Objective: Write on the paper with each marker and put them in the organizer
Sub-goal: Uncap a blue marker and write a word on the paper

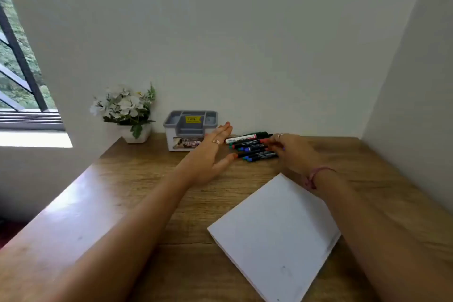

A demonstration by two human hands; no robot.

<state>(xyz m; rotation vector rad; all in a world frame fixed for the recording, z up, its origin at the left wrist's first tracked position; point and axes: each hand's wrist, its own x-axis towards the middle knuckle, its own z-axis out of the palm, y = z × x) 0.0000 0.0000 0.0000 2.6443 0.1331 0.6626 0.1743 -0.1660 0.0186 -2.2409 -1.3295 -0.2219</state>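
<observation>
A wooden desk (147, 203) set into a white corner is seen from above, with two bare forearms stretched forward across it. A cluster of markers (252, 147) is laid on its side near the back wall, at about one o'clock from the centre of the desk, their coloured caps pointing left; one white-bodied marker (241, 138) is placed at the far edge of the cluster, the rest being dark-bodied. The left hand (210, 154) is held flat and released, fingers straight and spread, its thumb tip just beside the left ends of the markers. The right hand (291, 149) is lowered over the right ends of the markers with fingers curled toward them; whether one is actually grasped cannot be told, as the hand is blurred. A grey and white organizer (190, 130) is stood at twelve o'clock against the wall, just left of the markers, with a yellow label inside. A blank white paper pad (274, 235) is laid at a tilt at five o'clock, near the right forearm. A white pot of white flowers (125, 108) is placed at eleven o'clock, beside a window (17, 76).
</observation>
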